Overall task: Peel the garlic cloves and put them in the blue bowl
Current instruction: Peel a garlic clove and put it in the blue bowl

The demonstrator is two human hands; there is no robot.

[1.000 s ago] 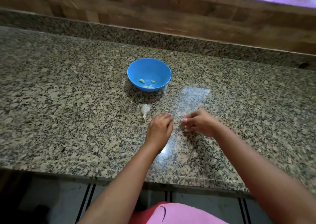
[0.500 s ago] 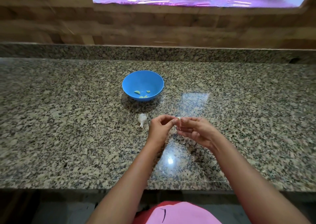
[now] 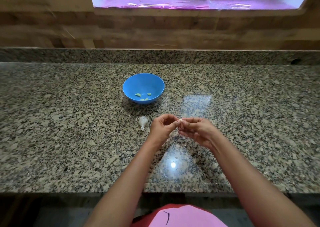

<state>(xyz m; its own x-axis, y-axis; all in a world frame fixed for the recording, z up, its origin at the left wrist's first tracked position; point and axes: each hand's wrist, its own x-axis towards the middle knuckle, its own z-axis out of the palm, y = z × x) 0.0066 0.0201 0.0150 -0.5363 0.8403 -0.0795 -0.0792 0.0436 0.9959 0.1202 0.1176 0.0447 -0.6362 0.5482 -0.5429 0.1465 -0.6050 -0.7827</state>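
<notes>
A blue bowl (image 3: 128,86) stands on the granite counter and holds several pale peeled cloves (image 3: 138,95). In front of it lies a white garlic bulb piece (image 3: 143,121) with its stem pointing toward me. My left hand (image 3: 161,128) and my right hand (image 3: 195,131) meet just right of that piece, above the counter. Both pinch one small garlic clove (image 3: 180,120) between their fingertips; a thin strip of skin hangs below it.
The granite counter (image 3: 69,122) stretches wide to both sides, with its front edge near my body. A raised granite backsplash and a wooden wall run behind it. A window ledge covered in purple sheet (image 3: 190,4) sits above.
Both hands rose off the counter and came together, now pinching a clove between the fingertips. The camera tilted up, so the bowl and window sit lower in view.
</notes>
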